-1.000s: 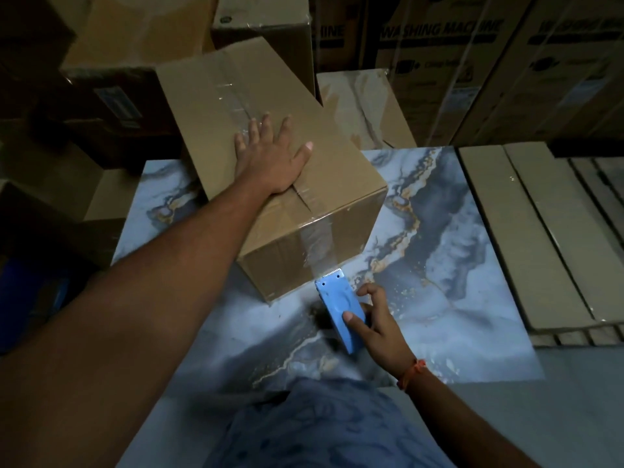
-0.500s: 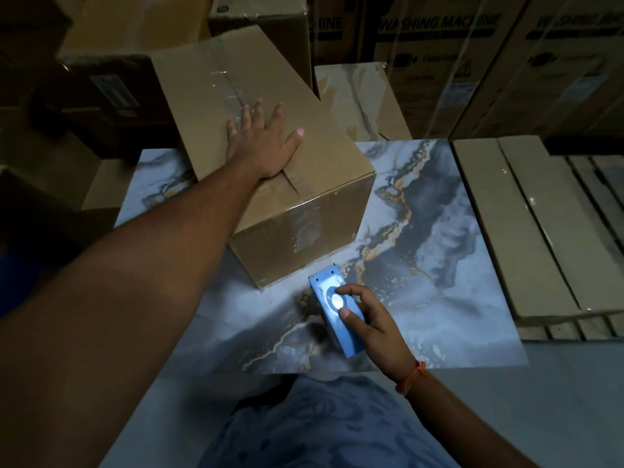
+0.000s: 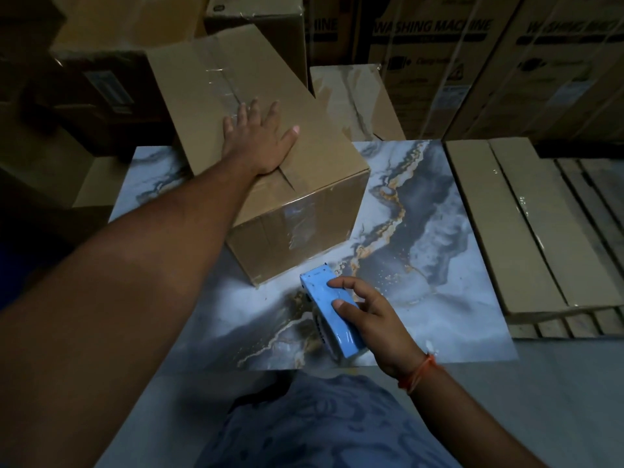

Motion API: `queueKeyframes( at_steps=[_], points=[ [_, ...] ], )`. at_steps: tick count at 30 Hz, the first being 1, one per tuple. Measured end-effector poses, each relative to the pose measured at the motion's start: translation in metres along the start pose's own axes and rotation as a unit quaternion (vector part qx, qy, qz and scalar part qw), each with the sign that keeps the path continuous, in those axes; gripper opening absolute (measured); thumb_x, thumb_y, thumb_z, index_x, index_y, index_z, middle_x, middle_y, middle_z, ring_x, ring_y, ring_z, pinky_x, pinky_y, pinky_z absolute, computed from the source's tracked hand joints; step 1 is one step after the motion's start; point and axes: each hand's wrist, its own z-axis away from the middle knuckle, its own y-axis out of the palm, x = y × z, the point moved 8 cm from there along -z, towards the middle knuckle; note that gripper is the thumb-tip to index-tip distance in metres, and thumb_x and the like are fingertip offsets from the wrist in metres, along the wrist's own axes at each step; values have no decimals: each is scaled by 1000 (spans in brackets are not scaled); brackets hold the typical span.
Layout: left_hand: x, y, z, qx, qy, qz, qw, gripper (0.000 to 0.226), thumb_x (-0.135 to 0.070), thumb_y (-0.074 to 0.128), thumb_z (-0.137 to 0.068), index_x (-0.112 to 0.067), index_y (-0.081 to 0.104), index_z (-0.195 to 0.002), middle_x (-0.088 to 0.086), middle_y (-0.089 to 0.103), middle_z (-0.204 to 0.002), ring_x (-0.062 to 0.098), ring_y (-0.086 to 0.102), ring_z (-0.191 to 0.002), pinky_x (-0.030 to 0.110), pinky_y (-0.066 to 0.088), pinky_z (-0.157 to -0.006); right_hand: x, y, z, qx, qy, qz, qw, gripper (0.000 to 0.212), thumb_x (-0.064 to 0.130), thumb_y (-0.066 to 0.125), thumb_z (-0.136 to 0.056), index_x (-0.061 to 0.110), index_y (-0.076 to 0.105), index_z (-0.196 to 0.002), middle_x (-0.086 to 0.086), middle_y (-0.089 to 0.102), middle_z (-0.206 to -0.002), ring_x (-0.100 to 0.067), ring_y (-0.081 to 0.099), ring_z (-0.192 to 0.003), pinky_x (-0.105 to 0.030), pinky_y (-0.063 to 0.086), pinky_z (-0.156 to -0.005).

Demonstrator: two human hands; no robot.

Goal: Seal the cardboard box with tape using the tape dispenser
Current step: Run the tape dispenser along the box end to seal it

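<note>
Plainly, the cardboard box (image 3: 256, 153) sits on the far left part of the marble-patterned worktop (image 3: 439, 265), turned at an angle so one corner faces the person. Clear tape (image 3: 223, 82) runs along the seam of its top and comes down over the near side face, where a shiny strip (image 3: 299, 228) shows. The left hand (image 3: 256, 140) lies flat on the top of the box, palm down with fingers spread and the thumb stuck out to the right, covering part of the taped seam. The right hand (image 3: 368, 319) is lower in the view, close to the person, gripping the blue tape dispenser (image 3: 332, 315): the index finger and another finger curl over its upper face while the rest of the hand wraps its right side. The dispenser is near the box's front corner but apart from it, its toothed end pointing toward the box; whether it touches the worktop cannot be told. An orange thread band (image 3: 418, 373) circles the right wrist. To the right of the worktop lie flat wrapped cartons (image 3: 520, 231), and behind stand large cartons printed "WASHING MACHINE" (image 3: 432, 28). Patterned blue clothing (image 3: 320, 423) fills the bottom edge.
</note>
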Motion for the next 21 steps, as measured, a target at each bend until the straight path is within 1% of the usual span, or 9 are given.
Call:
queueKeyframes(
  at_steps=[3,5,6,9,11,14,16,18,21],
  points=[
    [-1,-1,0,-4,0,0,1000,84,-77,13,-95,-31,6,-165,14,4,-174,37,5,-160,59,4,-125,3,-1,0,-8,11,-1,1000,22,12,61,-99,23,67,-118,-18,67,-128,-46,68,-99,-53,58,-85],
    [0,-1,0,-4,0,-2,1000,84,-77,13,-95,-31,6,-165,14,4,-174,37,5,-160,59,4,-125,5,-2,-2,-15,23,-8,1000,22,10,61,-99,22,68,-117,-21,69,-124,-35,69,-90,-49,59,-82],
    [0,-1,-1,-4,0,-4,1000,84,-77,13,-95,-31,6,-165,14,4,-174,37,5,-160,59,4,-125,7,-1,-4,-18,30,-14,999,22,9,61,-99,22,69,-115,-22,70,-122,-32,69,-89,-49,59,-83],
    [-1,0,-1,-5,-1,-5,1000,84,-77,12,-95,-31,6,-165,15,5,-174,37,6,-160,59,5,-125,8,2,-10,-25,52,-22,998,23,6,61,-98,22,70,-111,-25,70,-121,-34,68,-88,-55,57,-89],
    [-1,0,-1,-6,-1,-3,1000,84,-77,13,-95,-31,6,-165,15,5,-174,37,6,-160,59,5,-125,9,5,-14,-32,56,-20,998,23,5,61,-98,20,69,-111,-26,68,-122,-35,67,-90,-55,56,-91],
    [-1,0,0,-3,-1,-3,1000,84,-77,12,-95,-31,5,-165,15,4,-174,37,5,-160,60,5,-125,7,7,-18,-40,68,-34,996,23,3,60,-97,15,68,-116,-26,65,-128,-42,67,-98,-56,54,-94],
    [-1,0,0,-3,-1,-2,1000,84,-77,12,-95,-31,5,-165,15,3,-174,37,5,-160,60,5,-125,6,7,-19,-39,79,-43,995,25,2,60,-97,12,67,-119,-25,65,-130,-39,66,-96,-55,54,-92],
    [0,0,0,-2,-1,-2,1000,84,-77,12,-95,-31,5,-165,14,4,-174,37,4,-160,60,4,-125,5,8,-20,-34,84,-52,994,26,2,60,-97,11,67,-120,-25,65,-130,-35,65,-93,-50,55,-87],
    [-1,-1,0,-2,0,-2,1000,83,-77,12,-95,-31,5,-165,15,4,-174,37,4,-160,59,5,-125,7,10,-20,-34,89,-59,994,25,2,59,-97,14,68,-117,-25,65,-129,-34,65,-91,-46,55,-83]
  ],
)
